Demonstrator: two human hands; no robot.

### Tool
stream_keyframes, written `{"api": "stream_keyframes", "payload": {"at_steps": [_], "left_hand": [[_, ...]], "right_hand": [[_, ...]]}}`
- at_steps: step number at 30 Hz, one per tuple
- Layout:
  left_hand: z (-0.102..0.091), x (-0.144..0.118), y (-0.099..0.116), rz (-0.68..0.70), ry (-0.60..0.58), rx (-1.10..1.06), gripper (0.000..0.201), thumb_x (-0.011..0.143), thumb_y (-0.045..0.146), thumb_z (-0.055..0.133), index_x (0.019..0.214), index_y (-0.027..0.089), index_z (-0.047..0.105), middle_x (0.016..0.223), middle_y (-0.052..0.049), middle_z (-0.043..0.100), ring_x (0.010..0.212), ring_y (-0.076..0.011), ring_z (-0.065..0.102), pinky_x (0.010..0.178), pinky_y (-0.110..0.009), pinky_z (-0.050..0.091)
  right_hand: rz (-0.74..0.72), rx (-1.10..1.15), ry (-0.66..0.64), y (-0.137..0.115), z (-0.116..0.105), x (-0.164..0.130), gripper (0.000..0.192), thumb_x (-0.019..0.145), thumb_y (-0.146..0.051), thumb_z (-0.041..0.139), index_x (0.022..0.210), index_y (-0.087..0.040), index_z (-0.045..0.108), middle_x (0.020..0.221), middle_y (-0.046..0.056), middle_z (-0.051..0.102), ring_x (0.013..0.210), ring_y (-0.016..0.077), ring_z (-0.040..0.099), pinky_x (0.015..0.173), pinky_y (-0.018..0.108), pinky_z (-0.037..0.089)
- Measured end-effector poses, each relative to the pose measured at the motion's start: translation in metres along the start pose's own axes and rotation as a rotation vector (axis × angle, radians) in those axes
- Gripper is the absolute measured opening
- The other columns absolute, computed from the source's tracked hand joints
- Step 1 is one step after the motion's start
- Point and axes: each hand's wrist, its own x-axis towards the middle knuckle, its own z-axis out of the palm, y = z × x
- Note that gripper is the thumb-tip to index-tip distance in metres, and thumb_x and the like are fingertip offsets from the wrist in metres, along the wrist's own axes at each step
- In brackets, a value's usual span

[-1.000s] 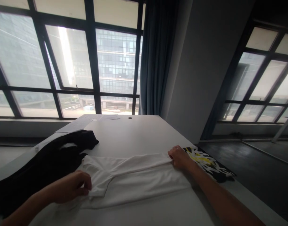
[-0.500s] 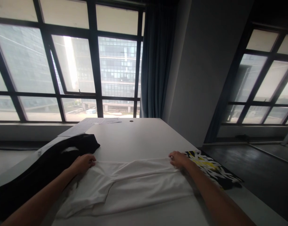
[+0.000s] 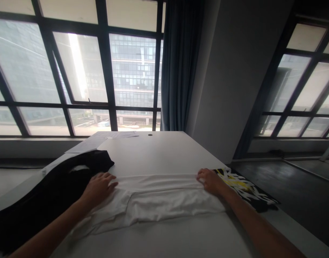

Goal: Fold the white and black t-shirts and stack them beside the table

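1. A white shirt [image 3: 159, 200] lies folded across the near part of the white counter [image 3: 159, 154], spread lengthwise from left to right.
2. The left hand [image 3: 100, 186] rests flat on the shirt's left end, palm down, fingers [image 3: 110, 181] spread and pointing toward the right.
3. The right hand [image 3: 209, 181] presses on the shirt's far right corner; its fingers are curled and close together on the folded edge, though whether they pinch the cloth cannot be told.
4. A folded band of the shirt runs straight along its far edge between the two hands.
5. A black garment [image 3: 46, 193] lies heaped on the counter just left of the shirt, touching the left hand's side and reaching down toward the near left corner.
6. A black cloth with yellow and white print [image 3: 245, 190] lies at the counter's right edge, just beyond the right hand.
7. Sheets of paper [image 3: 110, 136] lie at the far end of the counter, well apart from the shirt, beside a small dark hole [image 3: 150, 135].
8. Behind the counter stand large windows [image 3: 81, 71] and a dark blue curtain [image 3: 177, 64].
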Motion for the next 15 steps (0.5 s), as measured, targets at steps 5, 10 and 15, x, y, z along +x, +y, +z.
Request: {"api": "stream_keyframes", "payload": {"at_steps": [5, 10, 15], "left_hand": [[0.017, -0.059, 0.036, -0.034, -0.330, -0.016, 0.076, 0.086, 0.062, 0.041, 0.151, 0.023, 0.033, 0.161, -0.012, 0.020, 0.146, -0.0392, 0.017, 0.107, -0.065, 0.027], [0.032, -0.079, 0.025, 0.078, -0.309, -0.031, 0.073, 0.091, 0.068, 0.027, 0.152, 0.027, 0.025, 0.161, -0.006, 0.008, 0.148, -0.0359, 0.002, 0.114, -0.065, 0.012], [0.035, -0.061, 0.004, 0.264, -0.299, -0.077, 0.070, 0.090, 0.070, 0.029, 0.151, 0.036, 0.023, 0.161, -0.001, 0.007, 0.148, -0.0346, 0.004, 0.115, -0.063, 0.010]], "right_hand": [[0.077, -0.085, -0.172, 0.002, -0.016, -0.020, 0.053, 0.067, -0.007, 0.056, 0.115, -0.022, 0.070, 0.119, 0.012, 0.066, 0.111, 0.0276, 0.058, 0.100, 0.041, 0.036], [0.026, -0.023, -0.151, -0.027, -0.028, -0.019, 0.040, 0.071, -0.015, 0.056, 0.106, -0.020, 0.075, 0.116, 0.013, 0.069, 0.107, 0.0284, 0.062, 0.101, 0.042, 0.039], [-0.112, 0.329, -0.124, -0.071, -0.008, -0.004, 0.052, 0.084, -0.036, 0.051, 0.132, -0.019, 0.060, 0.144, 0.008, 0.051, 0.130, 0.0219, 0.048, 0.112, 0.034, 0.033]]}}
